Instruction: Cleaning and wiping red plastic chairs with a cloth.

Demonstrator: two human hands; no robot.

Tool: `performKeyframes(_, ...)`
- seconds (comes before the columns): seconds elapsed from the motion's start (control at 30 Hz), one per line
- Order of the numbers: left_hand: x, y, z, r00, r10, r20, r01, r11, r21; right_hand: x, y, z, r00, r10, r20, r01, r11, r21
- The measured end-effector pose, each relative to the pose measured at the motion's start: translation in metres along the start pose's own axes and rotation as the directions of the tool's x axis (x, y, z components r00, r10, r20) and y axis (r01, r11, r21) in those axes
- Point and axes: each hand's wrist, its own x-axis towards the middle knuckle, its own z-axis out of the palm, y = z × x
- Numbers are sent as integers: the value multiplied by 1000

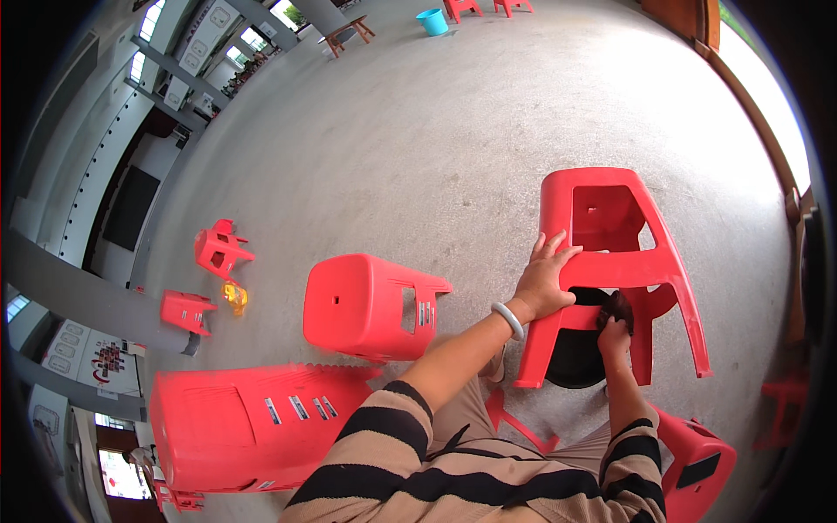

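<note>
While our left hand (545,283) lies splayed over the near-left edge of the red plastic stool (621,267), our right hand (615,338) is clenched around a dark, bunched cloth (617,307) between that stool's legs, to the right of and a little nearer us than the left palm. The stool seems tipped on its side, its legs pointing our way; we cannot tell whether it touches the black basin (577,353), which shows through the gap just below the left hand. We judge the moulded shell light and stiff, so it should skid or rock under a one-sided push, and its smooth face would turn slippery if wet. It hardly seems fragile, though the slender legs may flex near their ends. The crossbar just right of our left fingers looks like the soundest hold, and the rim of the window beyond them offers an edge to hook. By contrast, the cloth looks soft and limp, best kept gathered in the fist. Well left of the left-hand hold, another red stool (340,301) shows the same square-topped form.
</note>
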Motion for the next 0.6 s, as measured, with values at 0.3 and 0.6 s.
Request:
performKeyframes(0.3, 11, 11, 8, 999, 32, -6, -32, 999, -9, 25, -109, 127, 914, -366, 177, 366, 930, 32)
performKeyframes(0.6, 6, -8, 17, 999, 25, -28, -27, 998, -58, 7, 15, 0, 978, -182, 98, 197, 965, -174)
